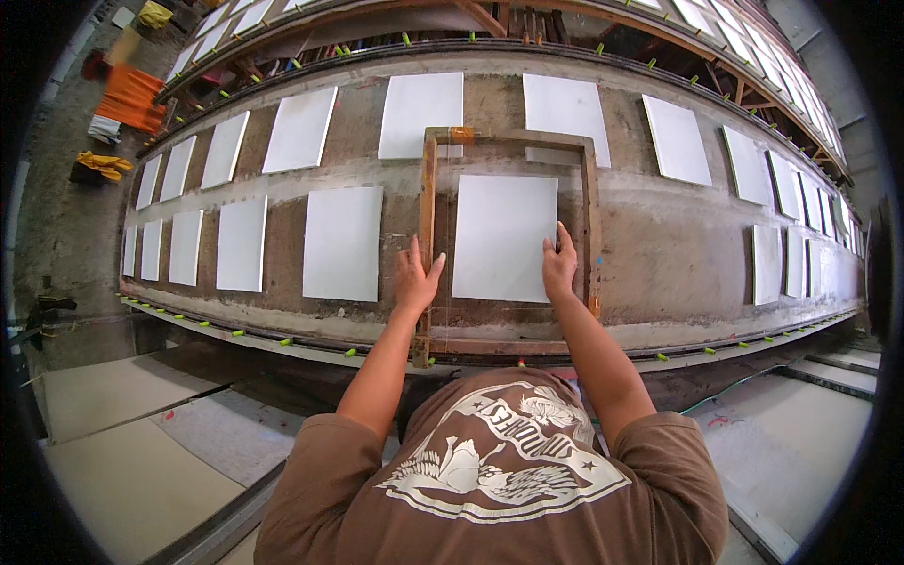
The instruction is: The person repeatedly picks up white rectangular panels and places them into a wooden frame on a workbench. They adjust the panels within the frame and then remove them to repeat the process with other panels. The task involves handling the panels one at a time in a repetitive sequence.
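Note:
A white rectangular panel lies flat on the table inside a slim wooden frame. Over the frame's left bar is my left hand, thumb and fingers spread, the thumb a little short of the panel's left edge. My right hand is inside the frame at the panel's right edge. Its thumb meets that edge and its fingers are stretched out apart from the thumb. The frame's far bar crosses another white panel in the back row. Thin strings run across the frame near its lower left corner.
Two rows of white panels, including one to the left, lie along the long brown tabletop. Small green pegs line the table's edges. More panels rest on a table beyond. Orange cloth and yellow gloves are at far left.

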### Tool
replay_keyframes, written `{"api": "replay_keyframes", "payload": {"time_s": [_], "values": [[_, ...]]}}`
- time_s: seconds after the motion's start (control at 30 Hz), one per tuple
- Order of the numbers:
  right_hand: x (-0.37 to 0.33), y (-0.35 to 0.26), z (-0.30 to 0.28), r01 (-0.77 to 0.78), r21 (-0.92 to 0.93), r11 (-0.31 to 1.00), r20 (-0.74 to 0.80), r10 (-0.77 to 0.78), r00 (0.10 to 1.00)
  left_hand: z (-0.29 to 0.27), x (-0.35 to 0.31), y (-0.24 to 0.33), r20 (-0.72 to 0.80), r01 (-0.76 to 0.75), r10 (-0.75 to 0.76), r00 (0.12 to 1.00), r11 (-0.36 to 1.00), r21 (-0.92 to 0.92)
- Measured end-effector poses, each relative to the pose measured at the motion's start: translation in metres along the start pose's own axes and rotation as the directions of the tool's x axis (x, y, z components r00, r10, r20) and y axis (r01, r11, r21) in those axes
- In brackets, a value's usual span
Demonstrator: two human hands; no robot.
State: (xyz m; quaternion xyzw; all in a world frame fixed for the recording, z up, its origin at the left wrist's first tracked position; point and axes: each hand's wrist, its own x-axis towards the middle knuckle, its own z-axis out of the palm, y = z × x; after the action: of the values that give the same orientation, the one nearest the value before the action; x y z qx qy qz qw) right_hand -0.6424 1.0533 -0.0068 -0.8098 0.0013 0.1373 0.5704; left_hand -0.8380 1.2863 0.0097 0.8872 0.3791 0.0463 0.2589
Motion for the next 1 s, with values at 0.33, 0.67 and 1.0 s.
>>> {"api": "replay_keyframes", "payload": {"time_s": [0.33,0.67,1.0], "values": [[-0.011,0.002,0.006,0.003,-0.213,0.977,-0.086,-0.022,0.996,0.004,-0.002,-0.004,0.103,0.003,0.006,0.995,0.996,-0.091],[-0.009,0.010,0.006,0.054,-0.128,0.990,-0.112,-0.069,0.991,0.000,-0.002,0.001,0.117,-0.013,0.025,0.993,0.994,-0.106],[-0.017,0.003,0.006,0.006,-0.110,0.994,-0.083,-0.015,0.996,0.008,-0.003,-0.002,0.062,-0.005,0.005,0.998,1.000,-0.004]]}}
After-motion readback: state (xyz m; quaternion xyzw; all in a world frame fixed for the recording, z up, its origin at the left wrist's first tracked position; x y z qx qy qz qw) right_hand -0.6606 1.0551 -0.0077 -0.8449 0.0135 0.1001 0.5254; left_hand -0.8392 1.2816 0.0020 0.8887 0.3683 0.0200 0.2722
